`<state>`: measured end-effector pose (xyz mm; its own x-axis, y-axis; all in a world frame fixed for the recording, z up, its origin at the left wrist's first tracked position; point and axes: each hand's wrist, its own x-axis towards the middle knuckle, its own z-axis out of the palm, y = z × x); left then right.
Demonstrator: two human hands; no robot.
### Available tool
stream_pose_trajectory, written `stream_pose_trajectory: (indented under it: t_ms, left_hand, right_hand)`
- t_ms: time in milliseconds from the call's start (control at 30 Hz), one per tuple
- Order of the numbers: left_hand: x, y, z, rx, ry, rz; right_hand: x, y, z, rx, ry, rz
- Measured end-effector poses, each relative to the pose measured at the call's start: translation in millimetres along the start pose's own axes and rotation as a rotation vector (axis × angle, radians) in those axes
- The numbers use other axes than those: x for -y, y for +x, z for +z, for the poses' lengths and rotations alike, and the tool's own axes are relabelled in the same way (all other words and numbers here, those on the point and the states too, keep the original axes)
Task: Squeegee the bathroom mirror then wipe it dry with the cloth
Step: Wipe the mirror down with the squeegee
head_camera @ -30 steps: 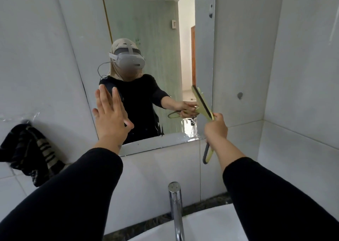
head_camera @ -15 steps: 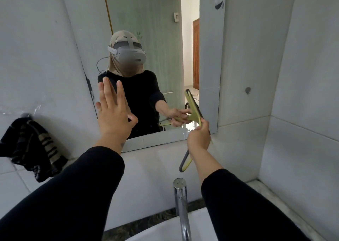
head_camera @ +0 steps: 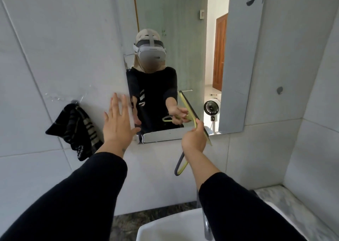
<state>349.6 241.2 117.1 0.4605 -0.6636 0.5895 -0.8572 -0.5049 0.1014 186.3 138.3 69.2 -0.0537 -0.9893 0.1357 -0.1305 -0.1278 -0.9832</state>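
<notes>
A frameless mirror (head_camera: 185,39) hangs on the white tiled wall. My right hand (head_camera: 194,140) is closed around the yellow-green squeegee (head_camera: 190,112); its dark blade lies slantwise against the lower middle of the glass, and the looped handle end hangs below my fist. My left hand (head_camera: 118,123) is spread flat, fingers apart, at the mirror's lower left corner, holding nothing. A black striped cloth (head_camera: 77,130) hangs from a wall hook left of the mirror, a hand's width from my left hand.
A white basin (head_camera: 165,229) and a chrome tap (head_camera: 206,226) sit below my arms. A marble counter (head_camera: 293,204) runs to the right corner. The right side wall stands close. A fan and a doorway show only as reflections.
My right hand has slid the squeegee leftward along the mirror's lower part. My left hand has dropped toward the lower left corner. The view has shifted, showing more of the right wall.
</notes>
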Motion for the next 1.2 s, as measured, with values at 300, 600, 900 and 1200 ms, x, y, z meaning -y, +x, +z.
stream_pose_trajectory:
  t_ms: [300, 600, 900, 1200]
  left_hand:
    - [20.5, -1.5, -1.3, 0.139, -0.073, 0.045]
    - [29.4, -1.9, -3.5, 0.152, -0.069, 0.082]
    - [25.3, -0.5, 0.3, 0.151, -0.074, 0.051]
    - [16.3, -2.0, 5.0, 0.17, -0.128, 0.022]
  right_hand:
    - [12.6, -38.8, 27.4, 0.108, -0.132, -0.146]
    - [-4.5, -64.8, 40.2, 0.204, -0.512, -0.387]
    - [-22.5, -66.1, 41.0, 0.265, -0.769, -0.433]
    - [-39.7, -62.8, 36.1, 0.299, -0.847, -0.488]
